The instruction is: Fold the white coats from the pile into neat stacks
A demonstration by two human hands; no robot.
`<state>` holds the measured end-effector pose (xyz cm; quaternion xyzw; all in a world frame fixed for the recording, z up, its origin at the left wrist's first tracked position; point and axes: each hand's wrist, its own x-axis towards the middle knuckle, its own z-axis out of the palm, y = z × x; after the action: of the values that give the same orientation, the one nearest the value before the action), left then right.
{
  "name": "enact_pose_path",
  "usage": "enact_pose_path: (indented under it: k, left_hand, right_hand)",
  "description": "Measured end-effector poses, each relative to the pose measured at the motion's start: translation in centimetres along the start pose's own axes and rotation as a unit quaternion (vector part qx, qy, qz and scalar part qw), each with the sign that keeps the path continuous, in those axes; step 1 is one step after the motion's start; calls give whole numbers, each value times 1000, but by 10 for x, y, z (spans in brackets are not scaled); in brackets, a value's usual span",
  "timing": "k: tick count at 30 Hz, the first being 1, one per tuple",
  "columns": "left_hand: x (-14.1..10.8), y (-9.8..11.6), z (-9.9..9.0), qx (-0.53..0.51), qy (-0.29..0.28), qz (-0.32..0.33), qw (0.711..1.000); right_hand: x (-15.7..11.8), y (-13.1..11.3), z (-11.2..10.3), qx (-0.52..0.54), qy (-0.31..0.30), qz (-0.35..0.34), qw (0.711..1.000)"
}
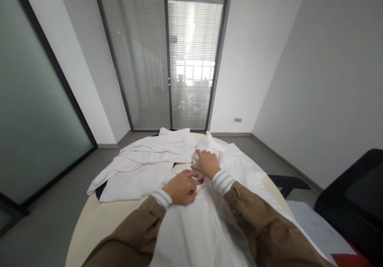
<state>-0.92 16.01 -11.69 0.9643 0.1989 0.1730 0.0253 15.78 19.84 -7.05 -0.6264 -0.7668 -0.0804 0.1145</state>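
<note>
Left hand (181, 188) and right hand (207, 164) are close together over a white garment (191, 229), near the middle of a round cream table (86, 223). Fingers on both are bent onto the bunched cloth, the right hand lying farther off than the left. Whether either one grips a fold firmly or just presses it, I cannot tell, since the fingertips are partly hidden.

That garment runs from the bunched part under the hands to the near edge of the picture, where it hangs fairly smooth with a few long creases. More white cloth (243, 165) spreads to the right of the right hand; whether it belongs to the same piece is unclear.

On the far left of the table lies another white garment (149, 155), loosely layered, with something dark (102, 188) showing beneath its left edge. No hand touches it.

As for progress, I judge the handling to be midway: the near stretch looks fairly straight, while the part beneath the fingers remains gathered and unsettled.
</note>
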Motion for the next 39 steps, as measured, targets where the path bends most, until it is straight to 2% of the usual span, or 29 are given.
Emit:
enact_pose_path:
  k: [4, 7, 10, 13, 15, 17, 19, 21, 24, 26, 28, 31, 34, 39]
  left_hand:
    - [-2, -2, 4, -12, 29, -20, 999]
    - [-3, -2, 5, -17, 43, -41, 998]
    - [-3, -2, 4, -8, 73, -101, 992]
    - [-3, -2, 3, -4, 135, -150, 979]
    - [-4, -3, 4, -23, 173, -176, 969]
    - [-4, -5, 6, -68, 206, -219, 951]
    - [-1, -10, 9, -139, 240, -271, 922]
    - [5, -19, 12, -241, 267, -319, 877]
    - [17, -33, 15, -373, 271, -360, 811]
    - [23, -40, 16, -403, 255, -368, 798]
    - [27, -44, 17, -407, 242, -371, 799]
    - [27, -44, 17, -401, 247, -370, 801]
    - [24, -42, 15, -379, 260, -341, 820]
    - [20, -35, 10, -302, 248, -260, 883]
  right_hand:
    - [-1, 6, 13, -7, -46, 26, 999]
    - [1, 13, 14, 64, -46, 81, 994]
    - [5, 18, 10, 175, 10, 119, 977]
    - [4, 19, 8, 290, 92, 117, 945]
    - [1, 17, 10, 355, 128, 84, 922]
    - [-6, 13, 14, 377, 129, 19, 917]
    - [-13, 8, 18, 351, 96, -50, 930]
    - [-21, 4, 22, 307, 54, -101, 945]
    - [-28, 3, 26, 252, 3, -155, 955]
    - [-29, 3, 25, 229, -23, -174, 957]
    - [-29, 4, 20, 222, -56, -166, 959]
    - [-26, 5, 8, 211, -76, -105, 969]
    - [-22, 6, -2, 203, -13, -43, 978]
    - [-11, 16, -9, 236, 88, 31, 967]
